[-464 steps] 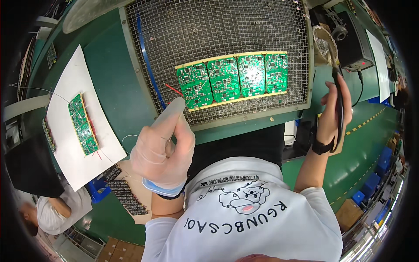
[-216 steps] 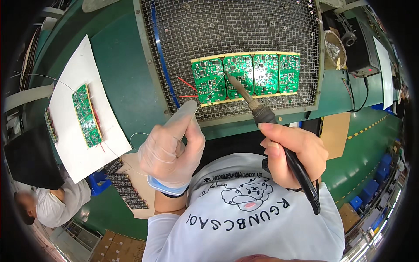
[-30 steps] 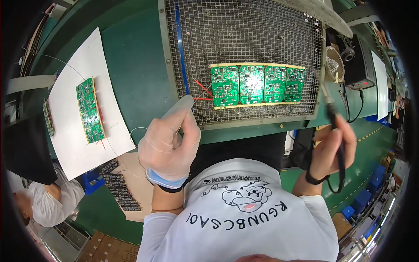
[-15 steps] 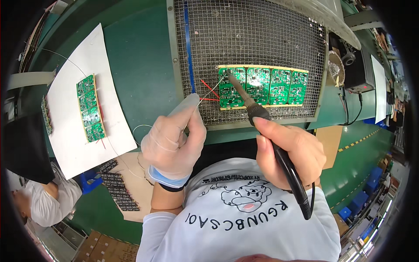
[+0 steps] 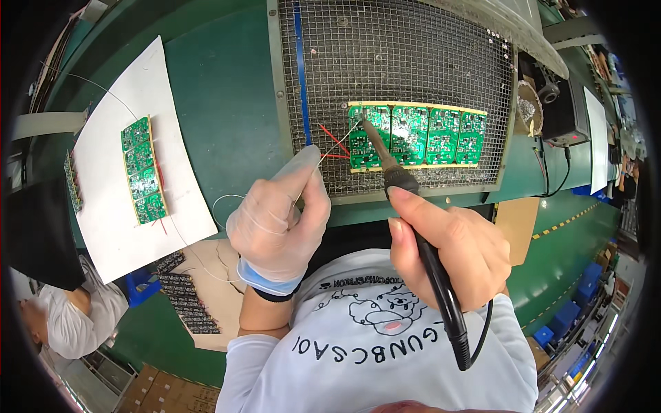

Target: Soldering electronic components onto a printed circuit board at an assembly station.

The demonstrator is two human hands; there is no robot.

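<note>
My gloved left hand (image 5: 279,217) pinches a thin strand of solder wire (image 5: 339,142), whose tip reaches the left part of a green circuit board panel (image 5: 410,141). Bare, my right hand (image 5: 451,248) is wrapped round the black handle of a soldering iron (image 5: 389,162). The iron's tip meets the board near its upper left, close to the end of the solder wire. Red leads (image 5: 333,140) stick out from the panel's left edge. The panel lies flat on a wire mesh (image 5: 406,55) set in a metal frame.
At left, a second green panel (image 5: 144,172) rests on white paper (image 5: 103,227). Several dark boards (image 5: 186,303) lie on cardboard lower left. A black box (image 5: 568,113) and a round container (image 5: 528,107) stand at right. Another person (image 5: 82,310) sits at lower left.
The soldering iron's handle has swung left and down, and its tip sits slightly further right on the board. My left hand has shifted slightly right with the solder wire.
</note>
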